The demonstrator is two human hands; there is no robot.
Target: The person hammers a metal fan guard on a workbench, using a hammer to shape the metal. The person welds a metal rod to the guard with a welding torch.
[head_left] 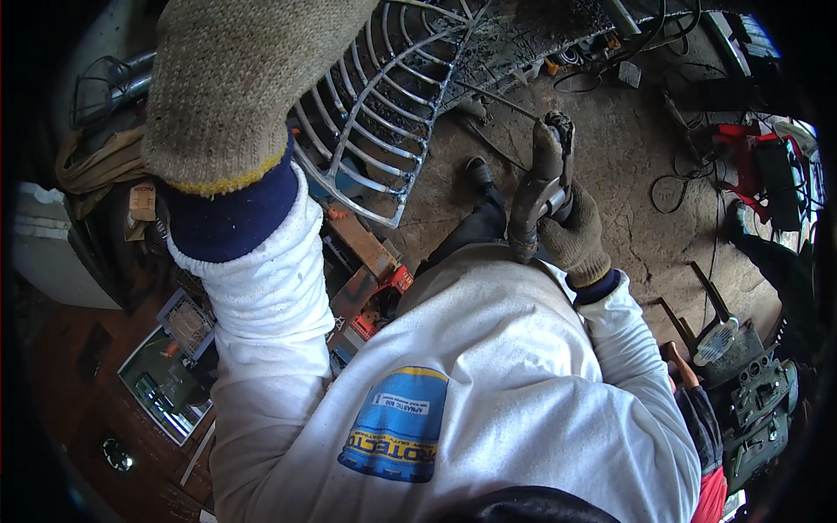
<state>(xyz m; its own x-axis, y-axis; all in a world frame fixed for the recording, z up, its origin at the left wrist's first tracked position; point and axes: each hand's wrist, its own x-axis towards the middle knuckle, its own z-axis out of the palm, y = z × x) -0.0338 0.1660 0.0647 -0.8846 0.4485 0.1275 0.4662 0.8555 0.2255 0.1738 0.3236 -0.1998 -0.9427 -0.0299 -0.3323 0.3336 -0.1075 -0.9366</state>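
Observation:
My left hand, in a tan knitted glove with a yellow-edged cuff, is raised close at the upper left. Its fingers run past the top edge, so what they do is hidden. Right of it and beyond is a metal grille, a curved bar frame with several bent ribs. In front of my body, my gloved right hand is wrapped round a worn welding electrode holder. A thin welding rod sticks out of its jaw toward the upper left, its far end near the grille's right side.
A dark, scorched metal table stands behind the grille. Cables loop over the concrete floor. At right are a red chair, machine parts and other people; at lower left, a framed glass pane.

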